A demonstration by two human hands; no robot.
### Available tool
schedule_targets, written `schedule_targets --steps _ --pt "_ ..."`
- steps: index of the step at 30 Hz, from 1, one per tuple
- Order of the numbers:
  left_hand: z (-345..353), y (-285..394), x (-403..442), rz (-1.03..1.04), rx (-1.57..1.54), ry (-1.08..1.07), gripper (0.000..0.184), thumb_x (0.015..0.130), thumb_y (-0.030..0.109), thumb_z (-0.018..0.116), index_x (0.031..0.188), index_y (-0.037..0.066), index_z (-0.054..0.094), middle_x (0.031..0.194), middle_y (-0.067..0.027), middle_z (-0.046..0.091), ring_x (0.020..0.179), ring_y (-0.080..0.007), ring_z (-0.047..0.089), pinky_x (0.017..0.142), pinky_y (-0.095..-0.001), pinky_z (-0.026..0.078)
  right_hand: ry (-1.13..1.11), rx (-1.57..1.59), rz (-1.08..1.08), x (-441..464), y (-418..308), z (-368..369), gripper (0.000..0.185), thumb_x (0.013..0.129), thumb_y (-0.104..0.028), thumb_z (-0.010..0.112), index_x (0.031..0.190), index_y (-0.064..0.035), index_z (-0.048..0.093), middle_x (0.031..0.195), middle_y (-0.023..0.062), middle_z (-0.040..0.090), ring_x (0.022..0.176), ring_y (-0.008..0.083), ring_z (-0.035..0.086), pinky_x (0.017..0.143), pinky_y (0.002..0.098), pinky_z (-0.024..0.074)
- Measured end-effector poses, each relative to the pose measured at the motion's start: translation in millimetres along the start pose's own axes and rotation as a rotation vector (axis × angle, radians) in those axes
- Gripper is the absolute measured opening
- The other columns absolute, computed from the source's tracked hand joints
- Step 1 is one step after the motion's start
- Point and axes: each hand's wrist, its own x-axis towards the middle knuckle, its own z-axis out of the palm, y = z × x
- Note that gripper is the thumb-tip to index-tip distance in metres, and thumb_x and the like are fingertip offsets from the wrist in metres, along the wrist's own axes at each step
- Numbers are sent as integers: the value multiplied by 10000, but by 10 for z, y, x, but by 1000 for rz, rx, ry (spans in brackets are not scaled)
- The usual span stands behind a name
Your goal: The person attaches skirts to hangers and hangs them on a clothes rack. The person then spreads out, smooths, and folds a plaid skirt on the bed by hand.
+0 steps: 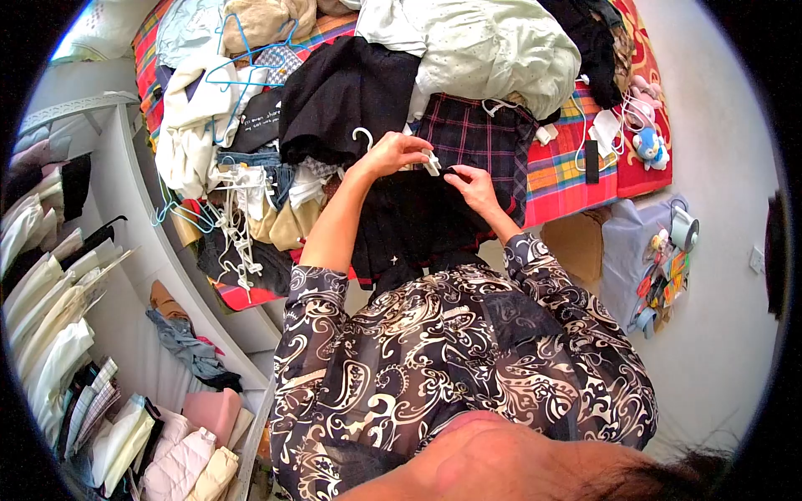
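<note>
In the middle of the head view, my left hand (396, 157) is closed on a white clip hanger (432, 164). One of its clips shows at my fingertips, and a white hook (362, 136) sticks up beside my wrist. My right hand (474, 189) pinches the top edge of a black garment (413, 213), close to that clip. The garment hangs down in front of my body, so its lower part is partly hidden. Just beyond my hands lies a dark plaid skirt (472, 134). A black piece of clothing (347, 96) lies to its left.
A bed with a red plaid cover (555, 179) carries piled clothes, blue hangers (251, 63) and a cluster of white hangers (238, 242). Plush toys (649, 146) sit at its right edge. An open wardrobe (125, 192) with hanging clothes stands left. A cardboard box (575, 244) is below the bed.
</note>
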Motion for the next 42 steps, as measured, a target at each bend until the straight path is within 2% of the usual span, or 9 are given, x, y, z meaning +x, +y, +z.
schedule_targets --steps 10,15,18,23,28,31,33,40,42 --pt "84 -11 18 31 42 -24 313 885 187 741 1139 10 697 974 -102 749 892 -152 699 804 -310 545 129 -141 -323 -20 -215 63 207 869 -115 696 1048 -12 716 929 97 698 825 184 664 732 300 510" --pt "148 -82 43 -52 -39 -32 359 889 184 741 1202 24 670 923 -84 721 847 -124 657 770 -303 534 101 -67 -132 76 -117 44 206 857 -113 702 1037 -13 712 924 76 691 817 163 656 728 312 516" --pt "213 -157 -3 -54 -117 24 313 890 148 726 1165 7 673 916 -127 744 861 -160 700 788 -317 550 57 12 -29 157 -51 42 252 874 -224 727 1021 -20 710 891 67 696 760 148 633 695 315 506" --pt "197 -137 2 -70 -80 13 328 889 151 732 1178 7 676 936 -101 733 855 -135 673 778 -298 539 -100 -294 158 227 -283 -89 440 933 -447 664 904 -10 691 674 36 592 673 103 517 625 308 440" --pt "185 -106 -8 -111 -142 61 325 883 161 741 1169 15 695 940 -78 733 850 -113 658 774 -287 536 -111 -445 -23 233 -276 -86 410 927 -400 645 865 4 682 651 132 594 593 218 562 591 376 449" --pt "167 -119 -7 -119 -93 60 306 883 168 743 1145 14 708 936 -85 741 838 -114 661 769 -286 537 -90 -410 -30 162 -283 -36 331 915 -316 658 920 13 694 680 149 623 622 249 605 617 373 471" --pt "177 -140 2 -96 -123 56 303 884 178 744 1137 15 713 940 -89 748 837 -123 673 770 -293 541 33 -239 -182 116 -262 19 280 902 -249 676 984 18 704 718 158 653 675 267 654 655 362 497" --pt "186 -139 21 -95 -71 7 319 901 209 727 1156 18 701 961 -107 750 867 -143 692 785 -311 546 58 -212 -208 98 -183 -23 264 880 -200 700 1035 12 715 824 151 719 739 249 691 689 341 517" --pt "269 -173 26 -84 -8 79 326 912 213 714 1183 33 689 959 -112 750 866 -163 703 788 -316 546 51 -203 -100 155 -86 -31 291 879 -228 706 1051 7 718 858 155 731 757 210 696 696 332 521"
